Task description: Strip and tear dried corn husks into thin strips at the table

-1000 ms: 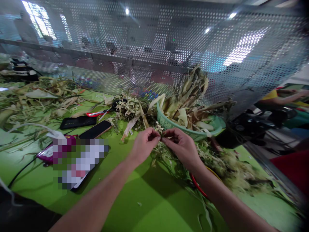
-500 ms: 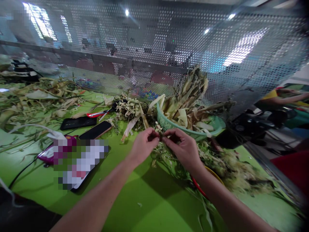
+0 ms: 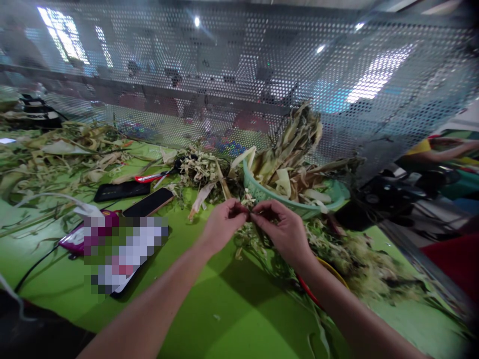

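My left hand and my right hand meet above the green table, just in front of the basket. Thumb and fingers of both are pinched together at the tips. Between them is a small sprig of dried plant, its pale bits showing above the fingertips; the fingers hide most of it. Dangling or lying just below the hands are green-brown plant strands, and I cannot tell whether they join the sprig. The pale green plastic basket behind the hands holds dry corn husks.
Two dark phones and a purple device with a white plug lie left, near a blurred-out item. A red-handled tool rests by a dried bunch. Corn silk spreads right. A perforated metal screen stands behind.
Almost nothing differs. Both hands stay pinched at the same spot, with only a slight shift of the fingertips.
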{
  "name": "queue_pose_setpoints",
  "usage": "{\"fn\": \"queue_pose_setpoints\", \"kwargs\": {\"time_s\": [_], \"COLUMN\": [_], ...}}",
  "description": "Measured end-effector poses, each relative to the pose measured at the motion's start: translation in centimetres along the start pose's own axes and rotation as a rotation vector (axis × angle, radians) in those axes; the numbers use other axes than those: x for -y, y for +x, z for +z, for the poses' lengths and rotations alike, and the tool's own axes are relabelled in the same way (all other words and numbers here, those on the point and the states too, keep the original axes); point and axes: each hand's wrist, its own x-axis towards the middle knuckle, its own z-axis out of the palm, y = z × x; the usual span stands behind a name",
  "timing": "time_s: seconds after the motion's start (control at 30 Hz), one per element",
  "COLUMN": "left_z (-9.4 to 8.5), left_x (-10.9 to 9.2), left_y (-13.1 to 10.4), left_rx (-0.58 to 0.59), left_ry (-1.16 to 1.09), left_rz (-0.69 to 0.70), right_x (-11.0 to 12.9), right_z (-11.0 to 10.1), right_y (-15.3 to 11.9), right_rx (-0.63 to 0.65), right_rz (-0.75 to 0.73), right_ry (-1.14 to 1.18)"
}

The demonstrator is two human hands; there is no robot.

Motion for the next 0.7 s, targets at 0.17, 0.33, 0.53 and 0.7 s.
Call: {"fn": "queue_pose_setpoints", "kwargs": {"time_s": [0.17,0.33,0.53,0.7], "left_z": [0.04,0.18,0.04,-0.14], "left_x": [0.32,0.14,-0.22,-0.13], "left_y": [0.16,0.17,-0.01,-0.05], "left_rx": [-0.008,-0.059,-0.044,-0.02], "left_ry": [-0.169,-0.356,-0.438,-0.498], "left_rz": [-0.061,-0.166,-0.237,-0.28], "right_x": [-0.36,-0.26,-0.31,-0.46], "right_z": [-0.07,-0.1,-0.01,0.09], "right_y": [0.03,0.06,0.09,0.09], "right_rx": [-0.001,0.021,0.033,0.02], "right_rz": [-0.007,-0.031,0.051,0.094], "right_ry": [-0.067,-0.108,0.02,0.067]}}
